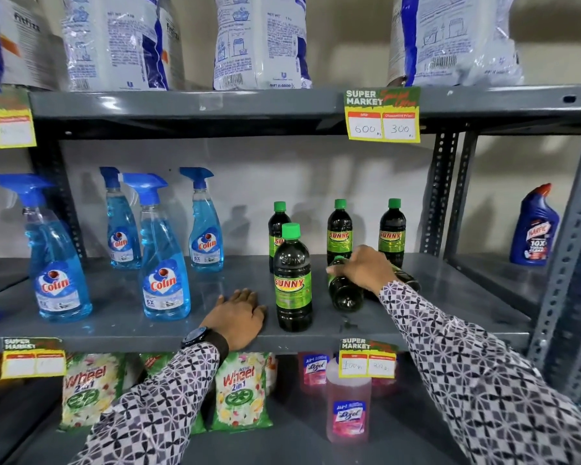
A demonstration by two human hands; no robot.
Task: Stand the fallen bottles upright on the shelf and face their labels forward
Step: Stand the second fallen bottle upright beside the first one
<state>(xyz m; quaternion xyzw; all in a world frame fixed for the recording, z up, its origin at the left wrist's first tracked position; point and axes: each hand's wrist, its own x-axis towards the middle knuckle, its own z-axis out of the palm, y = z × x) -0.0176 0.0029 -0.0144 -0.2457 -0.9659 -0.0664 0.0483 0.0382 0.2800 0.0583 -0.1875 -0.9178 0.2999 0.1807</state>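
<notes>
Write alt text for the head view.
A right hand grips a fallen dark green-capped bottle lying on a grey shelf, beside four upright Sunny bottles. The left hand rests flat on the shelf edge; blue Colin spray bottles stand to the left.

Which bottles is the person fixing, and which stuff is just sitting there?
Job: fallen bottles under the right hand; upright Sunny bottle; shelf.
Just there: Colin sprays, Wheel packets, pink Lizol bottle, left hand resting flat.
</notes>
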